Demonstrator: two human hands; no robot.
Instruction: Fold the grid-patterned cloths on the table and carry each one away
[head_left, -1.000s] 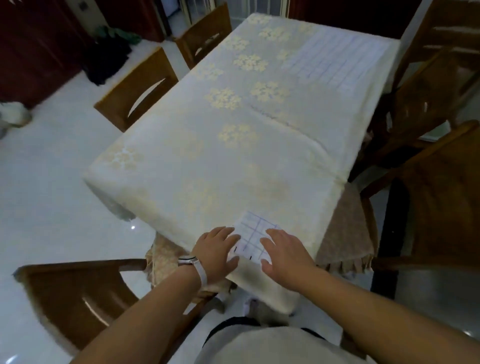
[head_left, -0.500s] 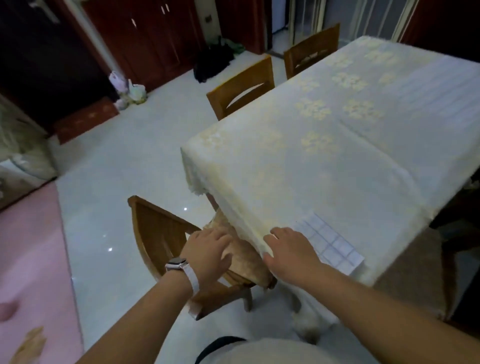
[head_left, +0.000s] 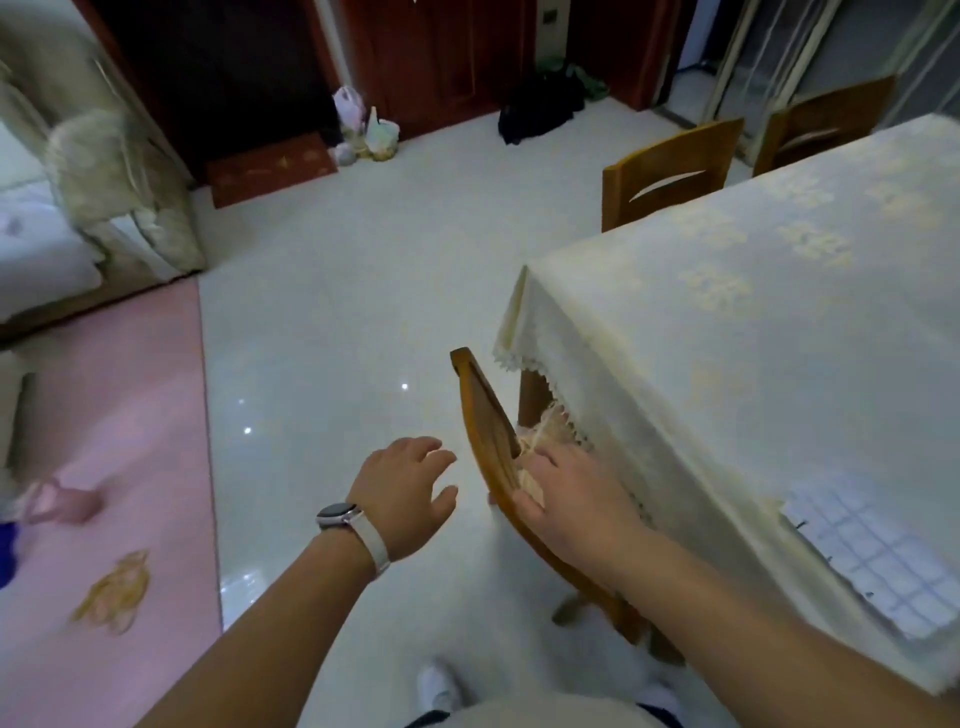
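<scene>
1. White glossy floor tiles (head_left: 337, 312) fill the background, with a pink rug (head_left: 114, 415) at the left and a dark bag (head_left: 540, 109) by the far doors.
2. At the right stands a dining table (head_left: 753, 364) under a cream floral tablecloth. A wooden chair (head_left: 485, 410) is tucked at its near corner, and two more chairs stand along its far side.
3. A folded grid-patterned cloth (head_left: 878, 566) is seen lying at the near edge of the table, at the right of the view and well apart from both hands.
4. The left hand (head_left: 410, 499), with a watch (head_left: 340, 514) at the wrist, is held over the floor. Its fingers are spread and nothing is gripped.
5. The right hand (head_left: 566, 499) is shown in front of the near chair's back with its fingers straight and apart, and nothing is held. Whether the chair is touched cannot be told.
6. Folding of this cloth is judged complete. The carrying step is judged not yet begun, since the cloth lies ungripped while the view is turned toward the room.
7. For the next move, a hand would need to be brought to the cloth and closed across the stacked layers, so that the fold is kept during lifting.
</scene>
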